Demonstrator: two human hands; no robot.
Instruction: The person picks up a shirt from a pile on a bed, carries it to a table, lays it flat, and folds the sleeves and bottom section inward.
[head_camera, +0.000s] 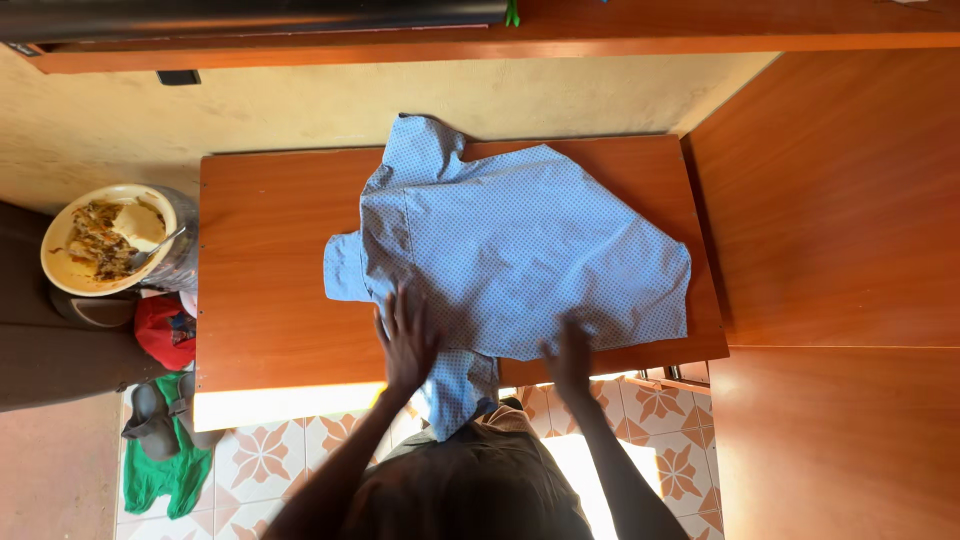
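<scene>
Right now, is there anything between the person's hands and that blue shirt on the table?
Nothing visible. Both hands lie flat on the blue shirt: the left hand near its lower left part, the right hand at its lower edge. The shirt is spread on the wooden table, with no other item on it.

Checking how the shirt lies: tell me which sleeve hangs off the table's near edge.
The sleeve between the left hand and right hand hangs off; the other sleeve lies at the far edge.
</scene>
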